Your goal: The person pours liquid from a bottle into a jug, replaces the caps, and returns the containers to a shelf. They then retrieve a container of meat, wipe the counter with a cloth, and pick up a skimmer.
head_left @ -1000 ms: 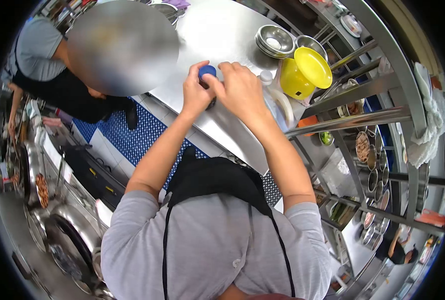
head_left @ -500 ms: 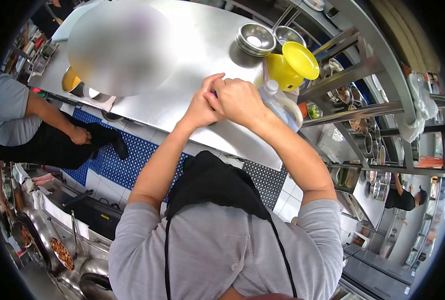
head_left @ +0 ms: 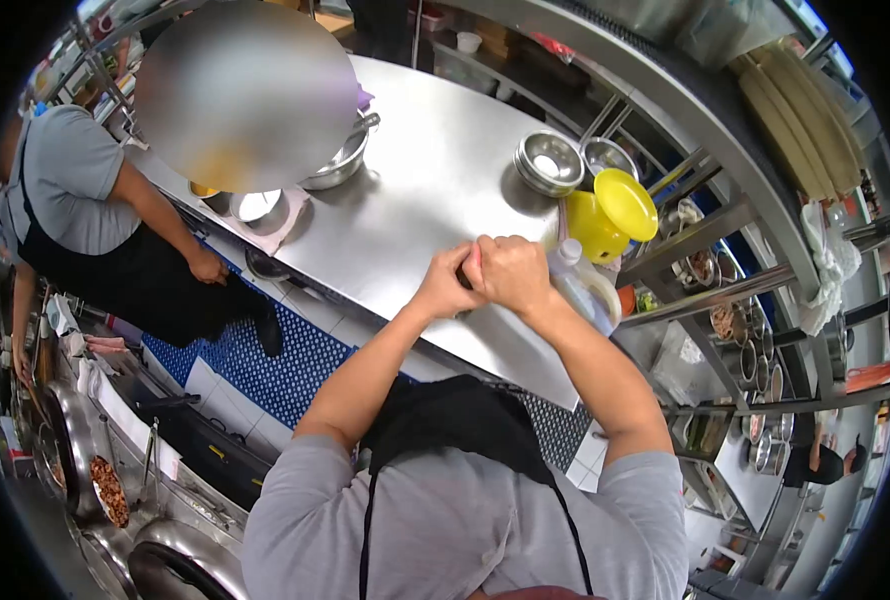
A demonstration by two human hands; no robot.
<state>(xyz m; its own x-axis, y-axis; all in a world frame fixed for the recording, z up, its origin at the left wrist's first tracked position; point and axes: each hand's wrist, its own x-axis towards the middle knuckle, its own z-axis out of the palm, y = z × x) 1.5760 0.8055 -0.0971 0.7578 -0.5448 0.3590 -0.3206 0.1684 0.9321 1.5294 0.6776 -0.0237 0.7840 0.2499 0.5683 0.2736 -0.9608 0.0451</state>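
Observation:
My left hand (head_left: 445, 286) and my right hand (head_left: 515, 276) are pressed together above the near edge of the steel table (head_left: 415, 205). Both are closed, fingers curled in against each other. A dark spot shows between them, but whether it is an object or shadow I cannot make out. Just right of my right hand stands a translucent plastic bottle (head_left: 587, 288) with a white cap. Behind it is a yellow container (head_left: 597, 228) with its round yellow lid (head_left: 626, 204) tilted up. Stacked steel bowls (head_left: 549, 163) sit farther back.
A co-worker in a grey shirt (head_left: 77, 150) and black apron stands left of the table. Steel pots (head_left: 261, 212) and a large bowl (head_left: 337, 172) line its left side, beside a blurred area. A metal shelf rail (head_left: 710, 298) runs close on the right. Woks (head_left: 180, 560) are at lower left.
My view has shifted, so the table and its contents sit lower and farther right. My hands stay together; the left fingers, partly extended before, are now curled in against the right hand.

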